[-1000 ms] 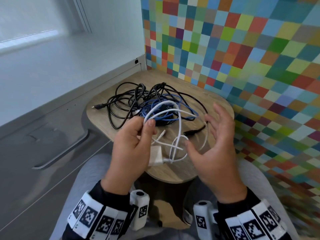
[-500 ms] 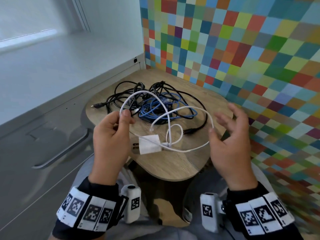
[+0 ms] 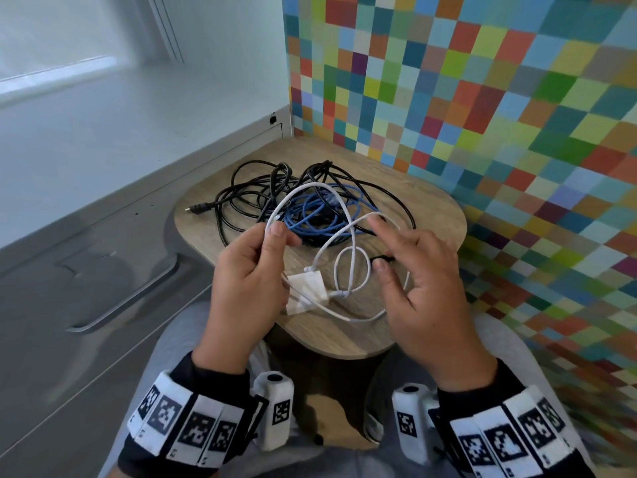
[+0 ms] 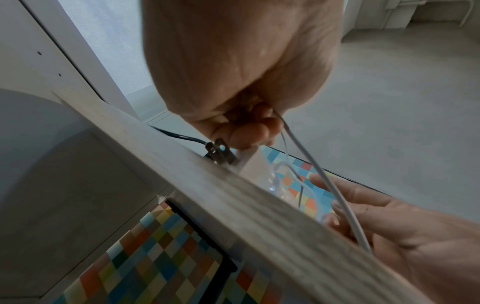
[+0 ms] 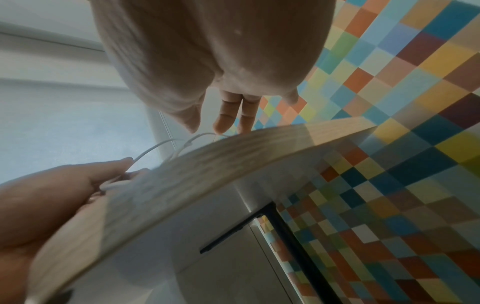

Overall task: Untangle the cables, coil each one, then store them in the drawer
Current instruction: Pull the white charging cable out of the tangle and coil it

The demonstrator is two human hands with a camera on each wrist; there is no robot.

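Left hand pinched the white cable between thumb and forefinger, just short of one end, held above the table near its front-left edge; the other fingers were curled in, and the left wrist view showed two strands running out of that fist. Right hand was open with fingers spread and nearly straight, over the table's front-right part; one loop of the white cable ran under or past its fingers, contact unclear, nothing gripped. White cable arched up from the left hand over the pile, crossed itself in a small loop above mid-table and ended at the white adapter, which sat at the table's front, just beside the left hand; whether it rested on the wood or hung I couldn't tell. Blue cable lay tangled at table centre, black cables looped around and under it toward the back-left, one black plug pointing at the table's left edge. Drawer sat left of the table, shut, handle facing the person. Checkered wall stood behind and right of the table.
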